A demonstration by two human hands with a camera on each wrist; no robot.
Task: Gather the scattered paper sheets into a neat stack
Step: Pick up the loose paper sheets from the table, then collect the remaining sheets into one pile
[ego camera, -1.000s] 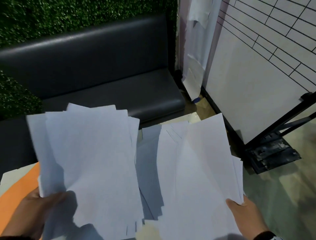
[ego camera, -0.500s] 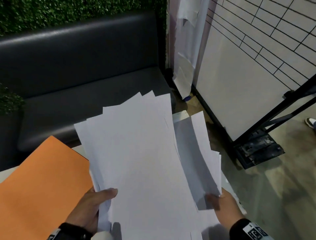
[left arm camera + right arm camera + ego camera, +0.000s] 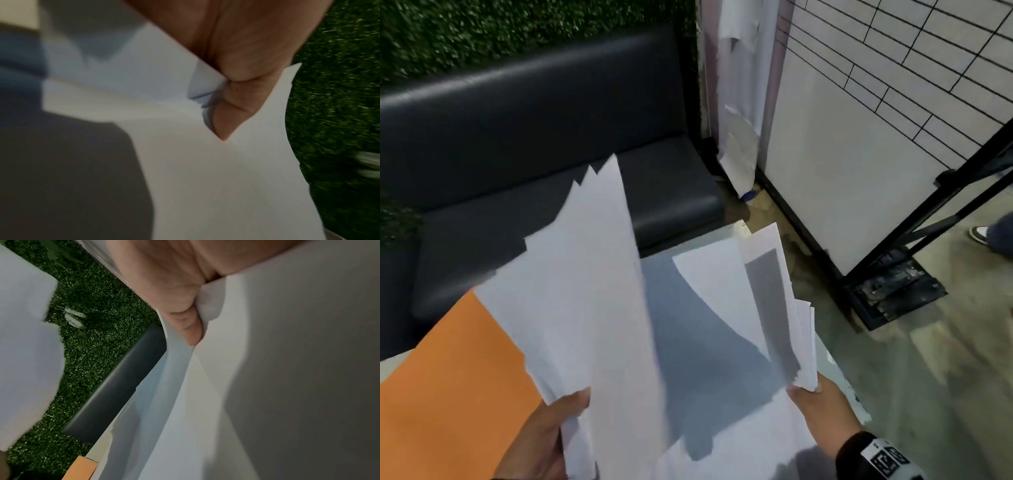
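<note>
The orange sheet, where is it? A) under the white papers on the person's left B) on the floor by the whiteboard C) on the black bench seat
A: the orange sheet lies flat at lower left, partly covered by the bundle of white papers that the left hand grips.

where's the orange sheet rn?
Head view, lower left: the orange sheet lies flat beneath the white papers that the left hand holds.

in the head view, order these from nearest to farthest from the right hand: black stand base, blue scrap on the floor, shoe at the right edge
From the right hand:
1. black stand base, on the floor just ahead and to its right
2. shoe, far right edge
3. blue scrap, by the bench corner
</note>
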